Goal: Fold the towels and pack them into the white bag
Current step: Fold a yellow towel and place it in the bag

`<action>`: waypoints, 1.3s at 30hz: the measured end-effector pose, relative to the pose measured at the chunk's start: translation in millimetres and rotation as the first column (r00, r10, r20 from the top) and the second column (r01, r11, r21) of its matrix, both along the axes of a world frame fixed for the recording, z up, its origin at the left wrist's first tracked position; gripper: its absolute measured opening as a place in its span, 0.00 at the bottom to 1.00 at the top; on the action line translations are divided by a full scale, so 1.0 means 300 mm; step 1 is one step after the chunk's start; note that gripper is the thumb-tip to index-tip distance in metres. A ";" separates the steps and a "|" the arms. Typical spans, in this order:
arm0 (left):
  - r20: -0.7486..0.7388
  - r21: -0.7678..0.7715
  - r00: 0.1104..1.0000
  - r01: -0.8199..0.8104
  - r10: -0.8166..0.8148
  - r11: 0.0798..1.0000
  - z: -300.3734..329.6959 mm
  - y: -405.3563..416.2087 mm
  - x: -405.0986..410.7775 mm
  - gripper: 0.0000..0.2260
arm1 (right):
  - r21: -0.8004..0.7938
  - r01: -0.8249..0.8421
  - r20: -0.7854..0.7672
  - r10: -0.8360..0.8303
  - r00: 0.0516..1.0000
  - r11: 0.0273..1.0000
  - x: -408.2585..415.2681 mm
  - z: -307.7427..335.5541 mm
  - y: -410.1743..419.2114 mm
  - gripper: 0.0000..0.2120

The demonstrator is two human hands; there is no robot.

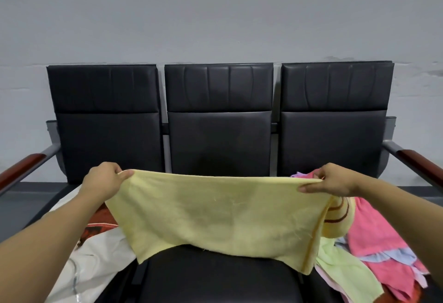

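Now, towel: pale yellow terry towel [215,216] stretched between both hands above the black padded seat [215,276].
Left hand [105,180]: pinches its left top corner, arm outstretched.
Right hand [332,180]: pinches the right corner.

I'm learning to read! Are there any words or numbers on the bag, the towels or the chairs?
No words or numbers can be read anywhere.
The white bag has a red and brown print, but the yellow towel and an arm hide most of it; no letters show.
The towels and the black chairs carry no labels.
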State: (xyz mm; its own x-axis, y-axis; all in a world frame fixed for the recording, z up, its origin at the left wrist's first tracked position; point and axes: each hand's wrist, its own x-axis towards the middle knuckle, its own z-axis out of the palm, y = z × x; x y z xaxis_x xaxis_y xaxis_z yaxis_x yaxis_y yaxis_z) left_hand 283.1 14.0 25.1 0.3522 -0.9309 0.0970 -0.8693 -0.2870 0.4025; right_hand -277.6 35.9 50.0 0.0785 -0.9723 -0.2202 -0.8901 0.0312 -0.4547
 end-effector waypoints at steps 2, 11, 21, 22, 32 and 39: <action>-0.003 -0.020 1.000 -0.012 0.012 1.000 0.009 0.005 0.002 0.19 | -0.009 0.030 0.034 -0.029 0.999 1.000 0.006 0.015 0.009 0.33; -0.027 0.185 0.989 0.146 -0.143 0.972 0.068 0.045 0.069 0.23 | 0.423 0.020 0.233 -0.129 0.964 0.906 -0.004 0.136 0.101 0.21; 0.071 0.369 0.985 0.118 -0.154 0.922 0.061 -0.021 0.053 0.25 | 0.521 0.092 0.042 -0.133 0.990 0.848 -0.007 0.098 0.022 0.15; 0.099 0.369 0.981 0.117 -0.164 0.922 0.050 -0.033 0.036 0.23 | 0.457 0.084 0.012 -0.100 0.995 0.886 0.008 0.078 0.015 0.08; 0.071 0.194 0.994 0.073 -0.089 0.978 -0.332 -0.215 -0.144 0.14 | 0.013 0.128 -0.273 -0.120 0.954 0.992 -0.030 -0.412 -0.206 0.11; -0.197 0.254 0.980 0.053 -0.002 0.966 -0.538 -0.367 -0.274 0.17 | -0.049 0.231 -0.291 -0.235 0.927 0.972 -0.080 -0.525 -0.292 0.10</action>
State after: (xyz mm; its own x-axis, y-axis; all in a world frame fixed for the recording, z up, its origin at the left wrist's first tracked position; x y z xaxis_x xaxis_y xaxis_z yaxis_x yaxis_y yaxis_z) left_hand 200.8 -96.0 -136.2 0.3143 -0.9248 -0.2145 -0.7910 -0.3801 0.4795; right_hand -301.6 -51.5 -107.5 -0.2165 -0.9585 -0.1855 -0.9521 0.2493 -0.1770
